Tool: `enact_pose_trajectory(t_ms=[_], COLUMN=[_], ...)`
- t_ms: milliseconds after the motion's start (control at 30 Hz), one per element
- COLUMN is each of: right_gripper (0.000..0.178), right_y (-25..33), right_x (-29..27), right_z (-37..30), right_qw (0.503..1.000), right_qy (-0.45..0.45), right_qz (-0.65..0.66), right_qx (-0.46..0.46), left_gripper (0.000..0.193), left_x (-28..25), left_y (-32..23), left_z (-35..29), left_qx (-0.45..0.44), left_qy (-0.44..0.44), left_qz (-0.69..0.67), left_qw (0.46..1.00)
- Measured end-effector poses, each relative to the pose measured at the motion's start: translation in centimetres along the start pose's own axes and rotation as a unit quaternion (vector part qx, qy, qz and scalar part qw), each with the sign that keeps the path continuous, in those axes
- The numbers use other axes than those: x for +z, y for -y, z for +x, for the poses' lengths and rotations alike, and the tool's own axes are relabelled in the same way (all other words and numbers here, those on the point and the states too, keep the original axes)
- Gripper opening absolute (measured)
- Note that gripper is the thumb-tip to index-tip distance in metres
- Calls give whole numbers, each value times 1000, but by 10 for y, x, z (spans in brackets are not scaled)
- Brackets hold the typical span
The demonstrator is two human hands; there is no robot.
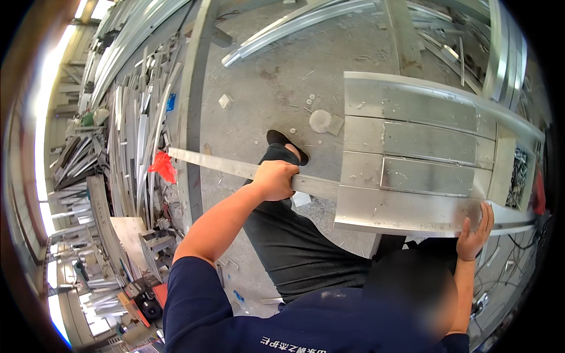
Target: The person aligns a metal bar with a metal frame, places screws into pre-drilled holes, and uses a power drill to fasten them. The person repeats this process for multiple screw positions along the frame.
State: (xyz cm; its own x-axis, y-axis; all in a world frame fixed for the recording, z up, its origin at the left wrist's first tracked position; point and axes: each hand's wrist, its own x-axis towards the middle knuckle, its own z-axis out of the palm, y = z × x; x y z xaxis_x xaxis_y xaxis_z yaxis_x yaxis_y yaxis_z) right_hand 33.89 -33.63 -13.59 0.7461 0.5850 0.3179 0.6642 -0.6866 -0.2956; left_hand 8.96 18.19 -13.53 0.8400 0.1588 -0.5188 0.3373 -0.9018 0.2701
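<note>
My left hand point(275, 180) is wrapped round a long flat metal bar point(218, 164), gripping it near the middle. The bar slants across my leg, and its right end meets the left side of a silvery metal work table point(406, 206). Several flat metal pieces point(429, 141) lie side by side along the table's top, with shavings scattered over them. At the table's near right edge rests my right hand point(475, 231), its fingers stretched out and holding nothing.
An open box of small metal parts point(518, 176) sits at the table's right end. Metal profiles point(138, 135) are piled on the left beyond a long beam point(194, 112). More silvery profiles point(294, 29) lie on the far floor. A red rag-like thing point(163, 167) hangs near the bar's left end.
</note>
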Motion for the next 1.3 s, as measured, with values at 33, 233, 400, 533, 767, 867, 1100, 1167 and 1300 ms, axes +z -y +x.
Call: enact_pose_trajectory(t_ms=[33, 233, 400, 533, 767, 867, 1100, 1167, 1300], right_gripper=[51, 51, 52, 53, 54, 55, 52, 53, 55], right_y=[0, 2, 3, 2, 6, 2, 18, 18, 16], right_x=[-1, 3, 2, 3, 0, 10, 2, 1, 2], right_z=[2, 6, 9, 9, 8, 4, 15, 18, 16], right_qw=[1000, 1000, 1000, 1000, 1000, 1000, 999, 999, 998], right_qy=[5, 2, -5, -8, -7, -18, -34, -36, -55], right_qz=[-1, -2, 14, 8, 4, 9, -10, -1, 14], right_qx=[4, -8, 1, 4, 0, -7, -11, -13, -9], left_gripper=[28, 24, 27, 26, 25, 26, 23, 25, 23], left_x=[-1, 10, 5, 5, 7, 0, -19, -12, -10], left_y=[3, 5, 3, 3, 3, 5, -4, 1, 7], left_z=[-4, -5, -3, -1, -8, -14, -23, -25, -24], left_qx=[-13, -5, -17, -21, 12, -4, -47, -35, -19], left_qy=[8, -19, 4, 5, -14, -11, -9, -28, -49], left_qz=[4, -11, 8, 4, 1, 10, 23, 51, 47], left_qw=[1000, 1000, 1000, 1000, 1000, 1000, 999, 998, 998])
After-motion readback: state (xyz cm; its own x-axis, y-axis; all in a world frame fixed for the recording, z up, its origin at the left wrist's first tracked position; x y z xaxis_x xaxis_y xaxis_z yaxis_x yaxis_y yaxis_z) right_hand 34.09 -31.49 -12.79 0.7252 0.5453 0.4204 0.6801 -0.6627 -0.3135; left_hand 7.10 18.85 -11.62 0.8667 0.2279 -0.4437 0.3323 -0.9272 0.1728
